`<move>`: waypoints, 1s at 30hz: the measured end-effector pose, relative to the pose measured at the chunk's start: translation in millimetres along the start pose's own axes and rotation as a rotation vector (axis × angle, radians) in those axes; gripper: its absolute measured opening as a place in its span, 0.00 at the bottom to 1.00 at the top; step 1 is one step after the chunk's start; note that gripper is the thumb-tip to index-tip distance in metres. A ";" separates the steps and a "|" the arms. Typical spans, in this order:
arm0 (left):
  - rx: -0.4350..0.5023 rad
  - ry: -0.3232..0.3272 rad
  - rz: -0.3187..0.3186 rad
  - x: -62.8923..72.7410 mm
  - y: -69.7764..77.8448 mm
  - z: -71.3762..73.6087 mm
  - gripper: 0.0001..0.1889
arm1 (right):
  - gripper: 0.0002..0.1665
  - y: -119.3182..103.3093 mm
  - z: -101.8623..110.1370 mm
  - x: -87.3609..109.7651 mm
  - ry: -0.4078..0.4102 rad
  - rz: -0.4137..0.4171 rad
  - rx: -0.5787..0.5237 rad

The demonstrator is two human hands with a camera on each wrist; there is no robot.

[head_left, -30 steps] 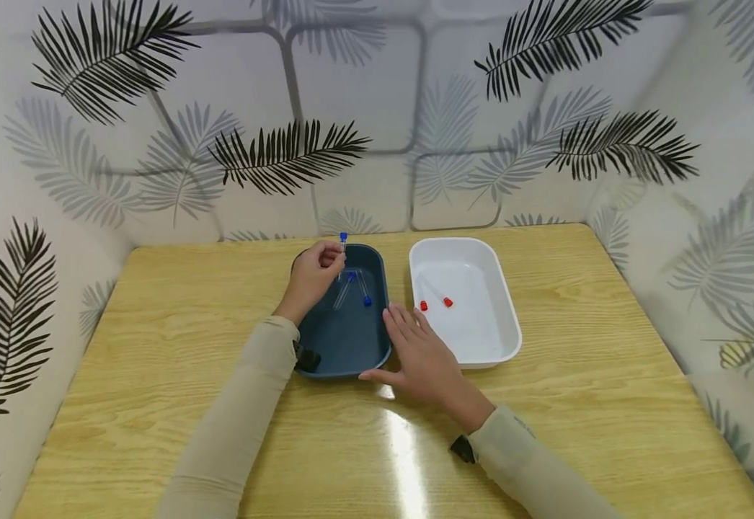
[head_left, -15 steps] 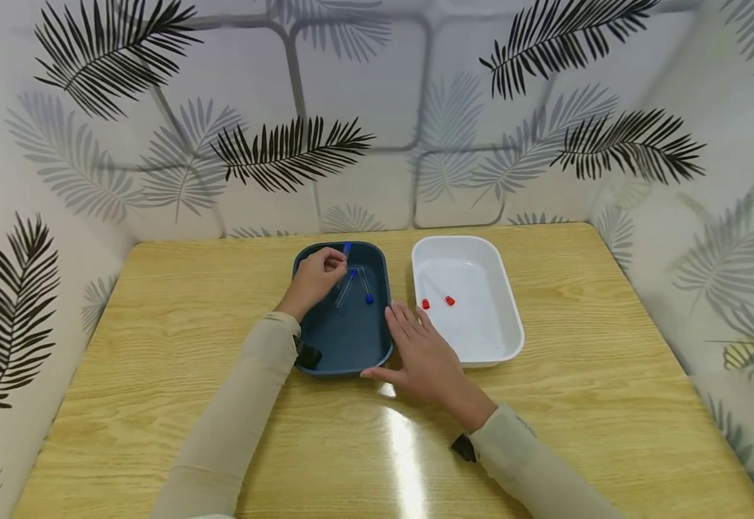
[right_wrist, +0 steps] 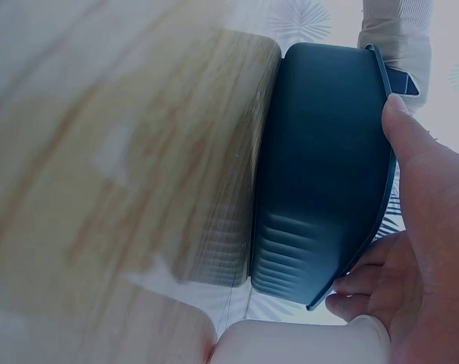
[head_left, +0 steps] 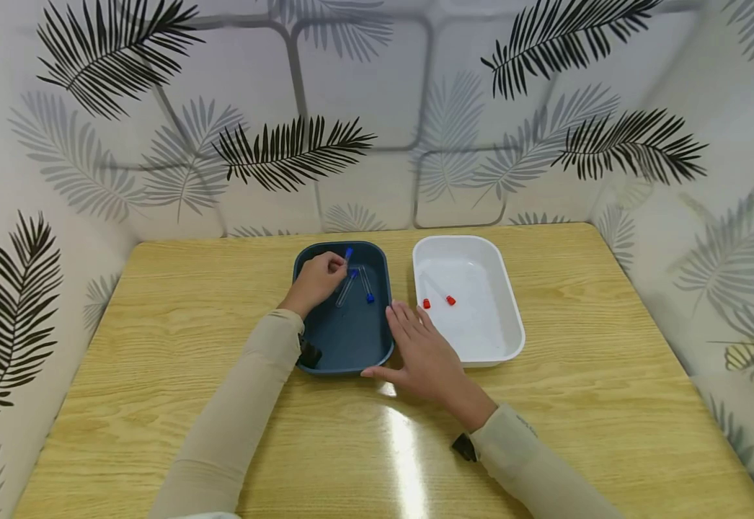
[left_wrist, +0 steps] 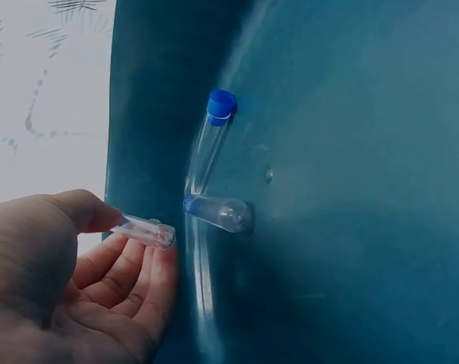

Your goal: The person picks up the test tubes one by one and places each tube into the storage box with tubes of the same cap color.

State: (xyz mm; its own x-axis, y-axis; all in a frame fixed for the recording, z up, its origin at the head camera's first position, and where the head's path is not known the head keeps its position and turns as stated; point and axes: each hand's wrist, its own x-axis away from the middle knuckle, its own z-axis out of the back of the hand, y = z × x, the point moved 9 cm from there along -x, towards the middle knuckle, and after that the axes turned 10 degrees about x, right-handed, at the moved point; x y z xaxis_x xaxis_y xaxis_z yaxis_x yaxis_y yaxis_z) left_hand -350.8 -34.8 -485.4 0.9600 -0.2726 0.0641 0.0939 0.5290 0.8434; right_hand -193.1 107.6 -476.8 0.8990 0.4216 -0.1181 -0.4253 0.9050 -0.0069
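Between thumb and fingers my left hand point(head_left: 315, 281) pinches a clear test tube with a blue cap point(head_left: 348, 254), low over the far end of a dark blue tray point(head_left: 344, 342). The bottom end of that test tube point(left_wrist: 147, 230) sticks out past the thumb in the left wrist view. Two more blue-capped test tubes lie in the tray, one with its cap at the far side point(left_wrist: 221, 105) and one beside it point(left_wrist: 218, 213). My right hand point(head_left: 424, 357) rests on the tray's near right corner, fingers fairly straight along the rim and thumb point(right_wrist: 403, 129) at the front edge.
Just right of the dark tray stands a white tray point(head_left: 481, 324). In it lie a red-capped clear test tube point(head_left: 451, 300) and another red cap point(head_left: 426, 303), whose tube I cannot make out. Both trays sit on a wooden table point(head_left: 189, 339) before a leaf-patterned backdrop point(head_left: 364, 86).
My left hand has lowered the pinched test tube toward the dark tray, and its blue cap now sits lower and tilts right. The right hand stays on the rim.
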 end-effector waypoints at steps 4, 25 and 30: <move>-0.035 -0.018 0.038 -2.2 -3.3 -3.6 0.14 | 0.65 0.9 -2.0 0.2 -0.001 -0.001 0.009; 0.185 -0.120 0.273 -5.4 -26.1 -8.9 0.15 | 0.65 0.5 -1.6 -0.1 0.007 0.004 0.013; 0.200 -0.139 0.316 -4.5 -27.9 -11.1 0.16 | 0.65 1.0 -1.7 0.4 0.006 -0.001 0.014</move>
State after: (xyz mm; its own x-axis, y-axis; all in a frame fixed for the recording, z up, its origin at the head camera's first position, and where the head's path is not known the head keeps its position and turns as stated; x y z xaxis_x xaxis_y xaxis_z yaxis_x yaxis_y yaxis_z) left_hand -354.8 -39.4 -515.1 0.8872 -0.2348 0.3971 -0.2668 0.4410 0.8569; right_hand -193.3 108.6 -478.5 0.8987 0.4206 -0.1244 -0.4231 0.9060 0.0069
